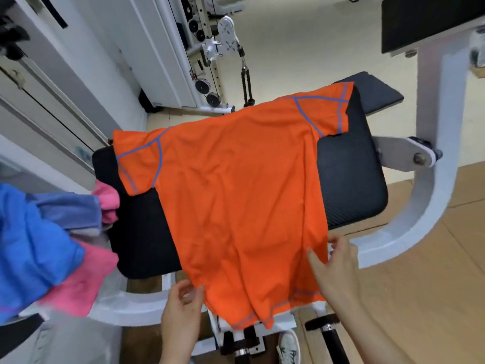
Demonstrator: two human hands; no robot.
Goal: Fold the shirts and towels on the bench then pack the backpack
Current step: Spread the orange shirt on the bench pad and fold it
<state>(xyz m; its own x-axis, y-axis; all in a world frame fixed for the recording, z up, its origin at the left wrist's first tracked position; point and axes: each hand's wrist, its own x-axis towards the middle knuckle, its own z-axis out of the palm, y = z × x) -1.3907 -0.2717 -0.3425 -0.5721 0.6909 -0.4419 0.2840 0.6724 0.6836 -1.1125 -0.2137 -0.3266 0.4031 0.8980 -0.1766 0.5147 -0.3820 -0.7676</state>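
An orange shirt (236, 195) with blue seams lies spread flat over the black padded bench (351, 179), collar end far, hem hanging over the near edge. My left hand (181, 311) pinches the hem's left corner between thumb and fingers. At the right side of the hem, my right hand (336, 269) grips the shirt's edge. A heap of blue cloth (34, 248) and pink cloth (81, 282) sits at the left. No backpack is in view.
The bench rests on a white metal frame (420, 227) that curves around its right and near sides. Cable machine pulleys and a handle (246, 82) stand at the back. Black handles (330, 334) stick out below the bench. A shoe (288, 348) shows on the wooden floor.
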